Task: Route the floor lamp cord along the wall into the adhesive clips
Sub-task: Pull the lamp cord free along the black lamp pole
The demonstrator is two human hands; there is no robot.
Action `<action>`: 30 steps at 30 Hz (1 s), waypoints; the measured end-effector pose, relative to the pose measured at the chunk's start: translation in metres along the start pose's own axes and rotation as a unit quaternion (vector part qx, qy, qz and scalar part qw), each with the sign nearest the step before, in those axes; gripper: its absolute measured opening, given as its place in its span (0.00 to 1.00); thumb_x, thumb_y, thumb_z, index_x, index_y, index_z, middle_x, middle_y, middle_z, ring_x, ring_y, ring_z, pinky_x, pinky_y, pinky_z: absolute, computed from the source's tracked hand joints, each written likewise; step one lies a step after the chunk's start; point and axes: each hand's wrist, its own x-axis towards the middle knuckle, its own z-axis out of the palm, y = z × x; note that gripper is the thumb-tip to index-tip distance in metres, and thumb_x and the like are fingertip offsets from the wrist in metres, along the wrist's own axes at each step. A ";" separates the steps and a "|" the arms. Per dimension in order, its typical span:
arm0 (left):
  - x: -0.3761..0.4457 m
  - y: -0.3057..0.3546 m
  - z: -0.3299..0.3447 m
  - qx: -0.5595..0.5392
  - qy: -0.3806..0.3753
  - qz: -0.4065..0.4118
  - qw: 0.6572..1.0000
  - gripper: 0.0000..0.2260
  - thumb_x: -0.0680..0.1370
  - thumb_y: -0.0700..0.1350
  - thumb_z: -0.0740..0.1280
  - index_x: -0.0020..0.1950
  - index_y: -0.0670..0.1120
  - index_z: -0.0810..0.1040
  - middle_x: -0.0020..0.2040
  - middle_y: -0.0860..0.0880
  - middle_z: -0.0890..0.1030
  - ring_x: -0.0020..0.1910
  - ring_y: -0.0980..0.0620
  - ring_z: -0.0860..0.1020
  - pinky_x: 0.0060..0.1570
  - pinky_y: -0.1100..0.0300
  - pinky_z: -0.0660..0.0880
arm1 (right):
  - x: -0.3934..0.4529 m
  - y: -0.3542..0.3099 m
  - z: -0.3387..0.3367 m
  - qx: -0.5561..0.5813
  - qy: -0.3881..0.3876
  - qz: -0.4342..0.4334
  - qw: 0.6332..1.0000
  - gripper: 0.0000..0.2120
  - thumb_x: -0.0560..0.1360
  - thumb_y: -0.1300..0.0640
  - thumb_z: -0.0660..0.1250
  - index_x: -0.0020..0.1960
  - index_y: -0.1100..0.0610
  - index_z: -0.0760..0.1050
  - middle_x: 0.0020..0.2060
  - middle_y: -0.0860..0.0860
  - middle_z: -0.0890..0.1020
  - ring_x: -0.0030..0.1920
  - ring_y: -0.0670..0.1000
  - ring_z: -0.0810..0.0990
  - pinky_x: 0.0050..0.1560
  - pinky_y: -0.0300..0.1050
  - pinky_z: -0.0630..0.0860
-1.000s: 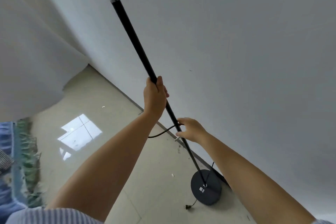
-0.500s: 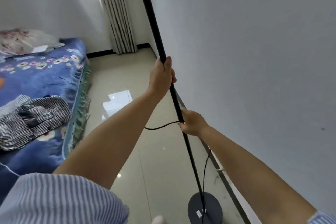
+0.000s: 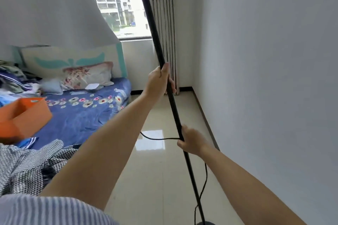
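Bedroom, by white wall (image 3: pixel 265 78): lamp pole (image 3: pixel 155 34) is gripped by left hand (image 3: pixel 159 83), fingers wrapped; pole and cord (image 3: pixel 161 138) are clasped by right hand (image 3: pixel 192 141).

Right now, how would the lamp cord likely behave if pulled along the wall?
Probably floppy: the cord sags in a loose loop beside the right hand. Likely light, since it hangs freely along the pole. It may tug the lamp unless the left hand steadies it.
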 end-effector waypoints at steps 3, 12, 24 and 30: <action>0.072 -0.020 -0.014 0.008 0.045 -0.003 0.999 0.19 0.83 0.42 0.51 0.32 0.44 0.63 0.23 0.43 0.69 0.13 0.58 0.72 0.16 0.69 0.72 | 0.089 0.013 -0.007 0.000 -0.022 -0.033 0.999 0.14 0.72 0.62 0.61 0.55 0.66 0.67 0.45 0.65 0.80 0.44 0.65 0.78 0.44 0.55 0.76; 0.290 -0.102 -0.066 0.071 0.088 0.001 0.994 0.19 0.83 0.44 0.52 0.31 0.46 0.64 0.14 0.52 0.73 0.15 0.59 0.74 0.17 0.70 0.73 | 0.346 0.052 -0.019 -0.053 -0.044 -0.100 0.993 0.10 0.70 0.61 0.63 0.42 0.58 0.61 0.36 0.55 0.71 0.38 0.62 0.74 0.35 0.46 0.65; 0.637 -0.257 -0.083 0.026 -0.002 0.010 1.000 0.18 0.83 0.43 0.51 0.33 0.46 0.64 0.26 0.44 0.71 0.15 0.60 0.73 0.17 0.72 0.70 | 0.712 0.155 -0.028 -0.093 -0.034 -0.042 0.994 0.22 0.72 0.58 0.62 0.62 0.66 0.61 0.54 0.63 0.78 0.50 0.64 0.77 0.46 0.52 0.74; 0.819 -0.347 -0.061 0.036 -0.021 0.008 0.999 0.18 0.83 0.43 0.51 0.33 0.45 0.63 0.26 0.43 0.70 0.15 0.58 0.73 0.17 0.71 0.70 | 0.888 0.236 -0.034 -0.086 -0.045 -0.021 0.995 0.26 0.74 0.58 0.60 0.67 0.66 0.56 0.61 0.64 0.73 0.55 0.64 0.75 0.54 0.56 0.74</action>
